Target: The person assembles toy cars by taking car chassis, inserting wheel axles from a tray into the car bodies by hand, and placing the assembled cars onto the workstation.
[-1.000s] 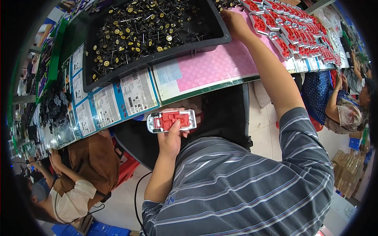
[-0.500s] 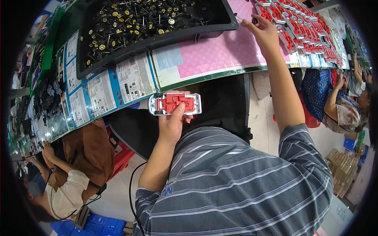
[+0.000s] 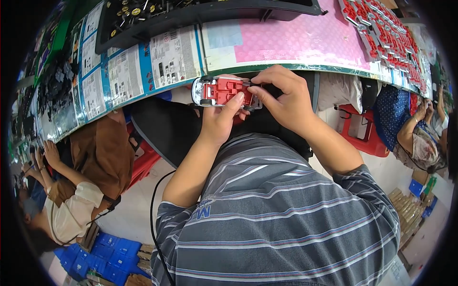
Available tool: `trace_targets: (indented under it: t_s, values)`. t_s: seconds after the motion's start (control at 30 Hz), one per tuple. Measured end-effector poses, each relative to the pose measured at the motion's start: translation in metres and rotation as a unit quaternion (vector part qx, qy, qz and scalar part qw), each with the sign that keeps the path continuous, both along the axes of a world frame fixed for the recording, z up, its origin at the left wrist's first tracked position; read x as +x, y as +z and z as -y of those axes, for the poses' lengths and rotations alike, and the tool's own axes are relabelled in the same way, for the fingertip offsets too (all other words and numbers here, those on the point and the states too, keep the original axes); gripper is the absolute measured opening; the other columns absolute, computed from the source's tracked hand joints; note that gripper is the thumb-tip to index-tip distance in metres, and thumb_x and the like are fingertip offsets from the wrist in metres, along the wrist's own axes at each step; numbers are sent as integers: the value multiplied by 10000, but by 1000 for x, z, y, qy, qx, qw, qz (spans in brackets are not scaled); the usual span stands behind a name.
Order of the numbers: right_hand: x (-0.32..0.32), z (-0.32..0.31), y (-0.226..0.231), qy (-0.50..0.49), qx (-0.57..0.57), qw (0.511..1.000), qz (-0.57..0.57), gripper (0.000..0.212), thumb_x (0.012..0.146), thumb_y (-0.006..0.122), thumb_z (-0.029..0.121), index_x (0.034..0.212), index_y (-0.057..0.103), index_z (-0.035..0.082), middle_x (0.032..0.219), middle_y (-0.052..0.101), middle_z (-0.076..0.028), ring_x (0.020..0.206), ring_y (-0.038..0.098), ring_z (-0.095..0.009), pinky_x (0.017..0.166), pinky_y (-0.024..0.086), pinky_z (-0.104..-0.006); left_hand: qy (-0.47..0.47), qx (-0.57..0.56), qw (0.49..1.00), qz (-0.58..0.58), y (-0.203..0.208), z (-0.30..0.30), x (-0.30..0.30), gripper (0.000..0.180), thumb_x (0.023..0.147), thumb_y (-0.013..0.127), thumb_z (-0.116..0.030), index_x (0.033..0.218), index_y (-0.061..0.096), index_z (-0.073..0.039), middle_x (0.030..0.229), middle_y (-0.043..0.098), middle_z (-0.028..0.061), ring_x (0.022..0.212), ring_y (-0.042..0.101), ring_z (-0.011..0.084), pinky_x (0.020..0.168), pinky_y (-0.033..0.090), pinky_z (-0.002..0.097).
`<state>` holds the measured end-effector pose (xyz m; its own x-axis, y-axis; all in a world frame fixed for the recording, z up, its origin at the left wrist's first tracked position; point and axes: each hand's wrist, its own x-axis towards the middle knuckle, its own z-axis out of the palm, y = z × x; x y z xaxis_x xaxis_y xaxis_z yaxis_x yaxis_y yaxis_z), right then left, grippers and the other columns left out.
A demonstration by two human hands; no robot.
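Observation:
My left hand [image 3: 218, 121] holds a toy car [image 3: 222, 90] upside down just in front of the table edge, its thumb pressed on the red underside. The body is white, with a black-wheeled axle fitted at the left end. At the right end of the car, my right hand [image 3: 288, 97] pinches a wheel axle between thumb and bent fingers. One dark wheel [image 3: 249, 108] shows at the car's near side there; the fingers hide the other end.
A black tray [image 3: 210, 18] of loose wheel axles stands on the table. Pink sheeting [image 3: 296, 40] covers the middle. Rows of red-and-white car bodies [image 3: 381, 35] stand at the right. Black parts [image 3: 59, 90] are heaped at the left. Co-workers sit on both sides.
My right hand has come from the far right of the table down to the car, bringing a wheel axle. The left hand still holds the car. The view has shifted, with the tray now higher up.

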<state>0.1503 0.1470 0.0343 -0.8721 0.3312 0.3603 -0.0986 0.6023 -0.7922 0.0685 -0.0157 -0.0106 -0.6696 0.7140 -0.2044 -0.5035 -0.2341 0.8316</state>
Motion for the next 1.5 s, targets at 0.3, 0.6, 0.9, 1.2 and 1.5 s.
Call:
trace_targets:
  t_s: [0.3,0.6,0.9,1.2,1.5]
  values:
    - [-10,10,1,29,13,999,19,151,798,766,17,930,698,-15,898,701,-142,806,685,-291,731,548,-353,-28,14,999,-11,-4,16,2,363,962,606,-169,1287,505,-44,1061,643,96,753,636,147,591,493,264]
    - [-8,-21,13,-23,51,997,44,146,863,732,81,969,697,-14,895,688,-129,797,674,-225,742,529,-313,37,22,999,-17,5,43,-22,373,1009,543,-227,1304,483,-8,1007,643,135,717,620,168,527,467,283]
    - [62,-227,2,-384,364,827,190,414,914,686,323,1191,667,15,1120,658,-204,1057,624,-358,942,490,-432,279,-91,949,-115,44,121,-163,310,1060,489,-201,1290,461,5,1213,609,147,1058,659,239,926,559,405]
    - [91,-271,-23,-398,389,800,226,403,893,610,108,1288,594,32,1245,566,-235,1101,609,-433,914,517,-474,280,-300,900,-146,23,194,-316,305,992,621,-316,1067,636,-21,862,671,47,688,666,132,579,537,281]
    - [87,-270,-15,-429,373,786,243,290,870,585,62,1139,624,-38,1095,642,-261,1030,625,-451,870,511,-492,328,-596,443,-584,65,207,-291,553,935,610,-498,1123,675,19,1110,675,216,984,639,372,921,472,456]
